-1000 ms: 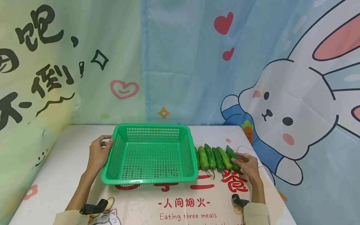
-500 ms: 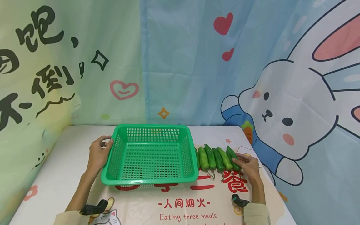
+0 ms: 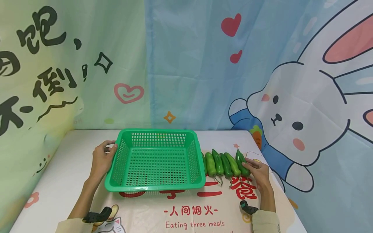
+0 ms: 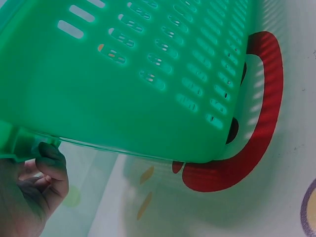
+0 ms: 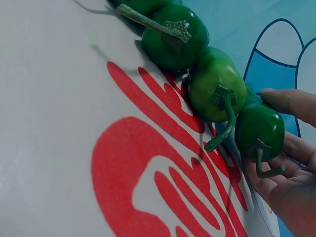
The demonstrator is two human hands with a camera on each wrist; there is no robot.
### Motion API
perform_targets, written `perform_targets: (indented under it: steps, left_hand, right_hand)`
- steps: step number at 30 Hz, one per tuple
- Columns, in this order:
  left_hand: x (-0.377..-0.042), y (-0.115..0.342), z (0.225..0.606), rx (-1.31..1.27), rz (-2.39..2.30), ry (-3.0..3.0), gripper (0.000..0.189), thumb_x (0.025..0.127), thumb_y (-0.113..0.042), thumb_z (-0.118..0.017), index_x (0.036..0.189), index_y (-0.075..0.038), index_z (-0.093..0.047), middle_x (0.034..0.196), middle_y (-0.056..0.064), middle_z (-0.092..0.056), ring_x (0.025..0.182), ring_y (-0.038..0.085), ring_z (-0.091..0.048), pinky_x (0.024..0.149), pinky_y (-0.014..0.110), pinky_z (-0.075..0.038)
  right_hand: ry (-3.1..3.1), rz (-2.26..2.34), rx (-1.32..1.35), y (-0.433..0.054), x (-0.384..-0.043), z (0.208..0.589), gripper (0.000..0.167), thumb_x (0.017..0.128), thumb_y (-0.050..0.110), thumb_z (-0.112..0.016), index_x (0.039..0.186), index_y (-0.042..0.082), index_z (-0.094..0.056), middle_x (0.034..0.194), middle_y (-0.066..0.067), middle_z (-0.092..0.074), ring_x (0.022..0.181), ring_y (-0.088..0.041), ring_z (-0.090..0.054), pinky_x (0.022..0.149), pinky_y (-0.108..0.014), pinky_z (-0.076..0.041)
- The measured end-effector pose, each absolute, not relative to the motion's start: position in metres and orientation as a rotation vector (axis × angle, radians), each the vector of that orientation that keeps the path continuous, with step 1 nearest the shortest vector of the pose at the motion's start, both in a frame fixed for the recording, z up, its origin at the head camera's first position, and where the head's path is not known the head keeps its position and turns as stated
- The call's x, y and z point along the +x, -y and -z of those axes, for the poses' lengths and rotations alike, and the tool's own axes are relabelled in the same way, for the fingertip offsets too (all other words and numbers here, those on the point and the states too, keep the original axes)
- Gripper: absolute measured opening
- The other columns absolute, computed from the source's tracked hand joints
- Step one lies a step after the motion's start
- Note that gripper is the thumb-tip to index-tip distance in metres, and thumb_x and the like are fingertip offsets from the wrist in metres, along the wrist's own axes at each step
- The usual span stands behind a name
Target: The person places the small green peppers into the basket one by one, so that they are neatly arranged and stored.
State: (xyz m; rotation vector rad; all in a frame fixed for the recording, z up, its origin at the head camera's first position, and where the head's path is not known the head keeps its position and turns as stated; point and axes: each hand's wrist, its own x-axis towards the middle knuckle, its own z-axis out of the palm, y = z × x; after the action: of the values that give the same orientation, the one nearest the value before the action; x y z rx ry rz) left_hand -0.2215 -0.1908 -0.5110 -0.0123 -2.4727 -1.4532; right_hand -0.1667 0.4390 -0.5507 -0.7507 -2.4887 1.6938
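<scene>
My left hand [image 3: 101, 159] grips the left rim of a green plastic basket [image 3: 154, 188] with slotted walls and floor. In the left wrist view its fingers curl at the basket's rim [image 4: 29, 140]. Right of the basket lies a row of green peppers [image 3: 218, 163], stems toward me, the leftmost partly hidden by the basket. At the row's right end my right hand [image 3: 258, 173] holds the last green pepper [image 3: 241, 163]. The right wrist view has the thumb at one side of that pepper [image 5: 260, 129] and the fingers beneath it.
The table bears a printed cloth [image 3: 186, 212] with red writing and a cat drawing. A printed curtain [image 3: 180, 64] hangs along the back, and its rabbit picture [image 3: 303, 106] comes down beside the table's right edge. A black strap device sits on each wrist.
The rightmost pepper has shifted slightly to the right with my right hand, widening the gap to its neighbour. The left hand and the basket have stayed put.
</scene>
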Motion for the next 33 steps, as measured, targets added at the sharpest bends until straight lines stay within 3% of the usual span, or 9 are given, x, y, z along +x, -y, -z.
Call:
perform_targets:
  steps: [4, 6, 12, 18, 23, 28, 33]
  left_hand:
    - [-0.222, 0.191, 0.511, -0.012, 1.457, 2.473, 0.037, 0.113, -0.016, -0.059, 0.137, 0.012, -0.065, 0.093, 0.031, -0.073, 0.058, -0.004, -0.064, 0.055, 0.018, -0.054]
    - [-0.221, 0.191, 0.511, -0.01, 1.46, 2.472, 0.037, 0.113, -0.016, -0.059, 0.137, 0.012, -0.065, 0.093, 0.031, -0.073, 0.058, -0.004, -0.064, 0.055, 0.018, -0.054]
    - [-0.221, 0.19, 0.509, -0.013, 1.469, 2.47, 0.038, 0.114, -0.017, -0.059, 0.137, 0.012, -0.065, 0.092, 0.03, -0.073, 0.057, -0.005, -0.064, 0.054, 0.019, -0.054]
    - [-0.219, 0.19, 0.508, -0.006, 1.476, 2.472, 0.037, 0.114, -0.017, -0.059, 0.137, 0.012, -0.065, 0.092, 0.031, -0.073, 0.055, -0.007, -0.062, 0.053, 0.019, -0.053]
    - [-0.218, 0.19, 0.506, -0.016, 1.489, 2.464, 0.039, 0.114, -0.017, -0.06, 0.138, 0.013, -0.065, 0.094, 0.032, -0.074, 0.055, -0.006, -0.062, 0.052, 0.017, -0.052]
    - [-0.217, 0.191, 0.506, -0.022, 1.499, 2.458, 0.04, 0.114, -0.017, -0.059, 0.138, 0.014, -0.064, 0.095, 0.033, -0.074, 0.056, -0.006, -0.062, 0.052, 0.017, -0.053]
    - [-0.219, 0.19, 0.507, -0.007, 1.486, 2.467, 0.039, 0.114, -0.017, -0.059, 0.138, 0.013, -0.065, 0.094, 0.032, -0.073, 0.055, -0.008, -0.062, 0.053, 0.018, -0.054]
  right_hand:
    - [2.444, -1.776, -0.777, -0.439, -0.167, 0.551, 0.071, 0.104, 0.038, -0.076, 0.159, -0.001, -0.053, 0.164, -0.024, -0.053, 0.147, -0.029, -0.055, 0.129, -0.046, -0.04]
    - [2.423, -1.811, -0.794, -0.439, -0.167, 0.551, 0.072, 0.105, 0.038, -0.075, 0.161, -0.001, -0.05, 0.168, -0.025, -0.046, 0.153, -0.033, -0.048, 0.131, -0.048, -0.036]
    - [2.333, -1.92, -0.846, -0.441, -0.169, 0.55, 0.075, 0.104, 0.039, -0.077, 0.162, 0.001, -0.049, 0.174, -0.018, -0.037, 0.153, -0.027, -0.045, 0.13, -0.043, -0.036]
    - [2.26, -2.004, -0.868, -0.442, -0.17, 0.547, 0.077, 0.101, 0.041, -0.08, 0.162, 0.002, -0.05, 0.17, -0.013, -0.041, 0.144, -0.017, -0.049, 0.126, -0.036, -0.039]
    - [2.24, -2.023, -0.864, -0.44, -0.17, 0.543, 0.08, 0.102, 0.042, -0.078, 0.164, 0.002, -0.047, 0.169, -0.012, -0.041, 0.145, -0.016, -0.047, 0.13, -0.038, -0.036]
    - [2.196, -2.055, -0.867, -0.436, -0.17, 0.54, 0.081, 0.102, 0.04, -0.079, 0.164, 0.001, -0.045, 0.163, -0.01, -0.045, 0.147, -0.018, -0.045, 0.134, -0.041, -0.033]
    - [2.212, -2.045, -0.849, -0.434, -0.169, 0.537, 0.081, 0.101, 0.042, -0.079, 0.164, 0.003, -0.046, 0.152, 0.0, -0.053, 0.138, -0.012, -0.049, 0.132, -0.04, -0.036]
